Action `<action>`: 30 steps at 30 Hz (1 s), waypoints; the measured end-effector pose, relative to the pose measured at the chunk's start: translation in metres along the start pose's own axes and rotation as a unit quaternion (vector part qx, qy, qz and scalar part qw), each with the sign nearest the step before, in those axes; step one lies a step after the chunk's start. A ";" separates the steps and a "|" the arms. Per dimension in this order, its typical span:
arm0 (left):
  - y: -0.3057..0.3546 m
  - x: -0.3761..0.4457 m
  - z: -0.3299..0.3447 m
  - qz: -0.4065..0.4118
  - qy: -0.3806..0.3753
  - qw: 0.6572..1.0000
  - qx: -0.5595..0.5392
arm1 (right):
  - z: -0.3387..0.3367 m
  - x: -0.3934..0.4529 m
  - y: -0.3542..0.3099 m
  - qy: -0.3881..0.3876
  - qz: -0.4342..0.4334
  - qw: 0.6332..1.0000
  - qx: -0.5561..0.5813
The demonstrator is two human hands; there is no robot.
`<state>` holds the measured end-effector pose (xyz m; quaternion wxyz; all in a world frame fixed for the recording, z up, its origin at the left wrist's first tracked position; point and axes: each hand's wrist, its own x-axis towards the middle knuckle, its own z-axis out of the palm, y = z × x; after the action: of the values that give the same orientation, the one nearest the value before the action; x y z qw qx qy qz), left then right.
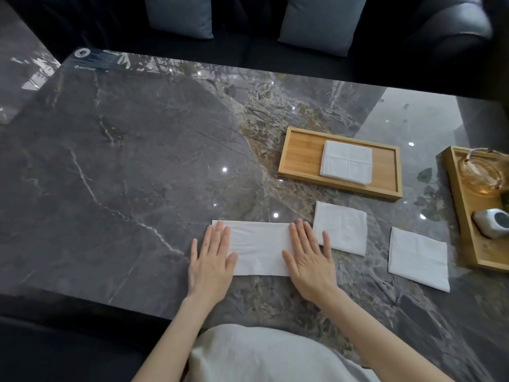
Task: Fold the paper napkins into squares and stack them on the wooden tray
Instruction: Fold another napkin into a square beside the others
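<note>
Head view looks down on a polished dark grey marble table (124, 150) with pale veins and a brownish mottled patch toward the right. Two blue-grey cushions (321, 22) sit on dark seating beyond the far edge. At the right edge a second bamboo tray (465, 224) holds a clear glass teapot (483, 170) and a small grey rounded device (491, 223); it lies apart from the work. The rectangular light wooden tray (300, 153) with a raised rim carries a neat stack of white folded napkin squares (347, 162), creases showing as a cross on top. Two more white square paper napkins lie flat on the marble, one (343, 230) just beside the right hand, another (417, 259) nearer the second tray. Close to the near edge, a long white napkin folded into a strip (260, 248), soft and faintly wrinkled, lies under both palms: the left hand (212, 260) presses its left end, the right hand (309, 259) its right end, fingers spread flat and gripping nothing.
</note>
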<state>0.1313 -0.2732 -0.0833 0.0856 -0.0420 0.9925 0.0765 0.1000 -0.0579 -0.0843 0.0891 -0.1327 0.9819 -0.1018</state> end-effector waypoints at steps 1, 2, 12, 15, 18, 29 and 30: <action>-0.004 -0.001 -0.001 -0.005 -0.003 1.000 0.011 | -0.001 -0.002 0.005 0.007 0.006 1.000 -0.012; -0.005 -0.002 -0.002 -0.006 -0.006 1.000 0.021 | -0.002 -0.003 0.007 0.011 0.011 1.000 -0.022; 0.000 -0.001 -0.007 -0.018 -0.021 0.999 0.030 | 0.007 -0.038 -0.030 -0.022 -0.131 0.991 -0.029; -0.001 -0.001 -0.007 -0.005 -0.018 1.000 0.022 | 0.008 -0.047 -0.008 -0.023 -0.123 0.991 -0.044; -0.003 -0.001 -0.005 0.005 -0.017 1.000 0.020 | 0.004 -0.059 0.019 -0.018 -0.103 0.993 -0.053; 0.030 0.029 -0.054 -0.023 -0.069 0.993 0.089 | -0.006 -0.055 0.023 0.081 -0.081 0.993 -0.025; 0.040 0.036 -0.061 -0.021 -0.057 0.994 0.086 | -0.009 -0.051 0.022 0.110 -0.091 0.989 -0.026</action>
<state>0.0824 -0.2458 -0.0244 0.1468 -0.0506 0.9878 -0.0090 0.1412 -0.0214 -0.0734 -0.0324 -0.2115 0.9720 -0.0975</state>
